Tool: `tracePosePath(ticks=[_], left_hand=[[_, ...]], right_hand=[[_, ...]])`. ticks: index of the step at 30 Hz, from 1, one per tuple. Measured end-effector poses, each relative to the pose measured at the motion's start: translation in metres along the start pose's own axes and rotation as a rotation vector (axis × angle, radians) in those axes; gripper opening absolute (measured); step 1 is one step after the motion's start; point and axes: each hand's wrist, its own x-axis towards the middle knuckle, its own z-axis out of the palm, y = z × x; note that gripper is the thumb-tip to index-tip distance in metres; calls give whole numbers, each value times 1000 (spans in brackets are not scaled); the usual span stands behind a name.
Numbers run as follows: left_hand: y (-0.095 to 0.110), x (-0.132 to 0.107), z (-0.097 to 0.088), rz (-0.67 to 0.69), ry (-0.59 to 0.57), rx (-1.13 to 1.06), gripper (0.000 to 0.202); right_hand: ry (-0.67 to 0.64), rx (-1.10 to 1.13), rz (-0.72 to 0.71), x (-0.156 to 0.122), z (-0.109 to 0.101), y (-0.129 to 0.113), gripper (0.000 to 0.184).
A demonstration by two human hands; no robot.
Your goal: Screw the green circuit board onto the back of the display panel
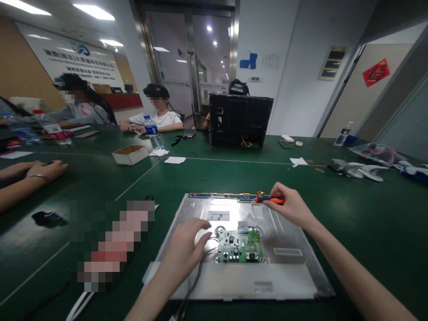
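Observation:
A flat metal display panel (234,281) lies on the green table before me, its back facing up. My right hand (292,204) grips a screwdriver (276,200) with an orange and black handle, its front end near the narrow blue circuit strip (217,196) along the panel's far edge. On the panel's middle sits a green circuit board (240,246) with small connectors. Over the panel's left part, my left hand (190,240) hovers beside the board with fingers apart, holding nothing that I can see. Dark cables (199,272) run from near the board under my left wrist.
A black monitor housing (240,120) stands upright at the back. To the left are an open cardboard box (130,155), a water bottle (153,133) and a blurred reddish item (117,245). Another person's hands (47,171) rest at the left edge. Plastic bags (377,154) lie right.

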Motion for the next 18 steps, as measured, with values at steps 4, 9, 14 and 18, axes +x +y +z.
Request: tracePosePath(ticks=[4,9,14,18], left_hand=[[0,36,4,-77,-132,84,19],[2,67,20,-171,-334,200,14],[-1,76,30,-198,-353,218,9],[-5,78,27,-180,-387,187,16]], right_hand=[[-29,258,210,-7,10,41,27],[-26,282,223,-16,13,56,32],[13,256,217,-25,17,61,28],[60,223,182,-30,20,56,25]])
